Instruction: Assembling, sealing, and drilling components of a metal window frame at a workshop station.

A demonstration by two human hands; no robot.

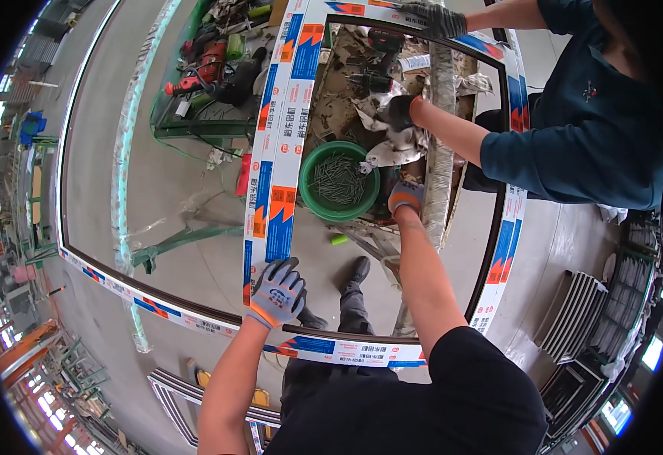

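A large window frame [282, 152], wrapped in white, blue and orange film, spans the view in front of me. My left hand [277, 292], in a grey glove with an orange cuff, is closed over the frame where the middle bar meets the near rail. Through the right-hand opening reaches my right hand [405, 199], gloved the same way. It is low at the worktop, just right of a green bowl [321, 211] holding many screws or nails [339, 180]. Its fingers are dark and partly hidden, so what they touch is unclear.
Opposite right, a co-worker's gloved hand [434, 20] rests on the far rail; the other hand [396, 114] is by a white rag [396, 150]. Cordless drills [373, 82] lie on the cluttered bench. A green tool tray [166, 121] stands left. A film-wrapped bar [439, 152] crosses the opening.
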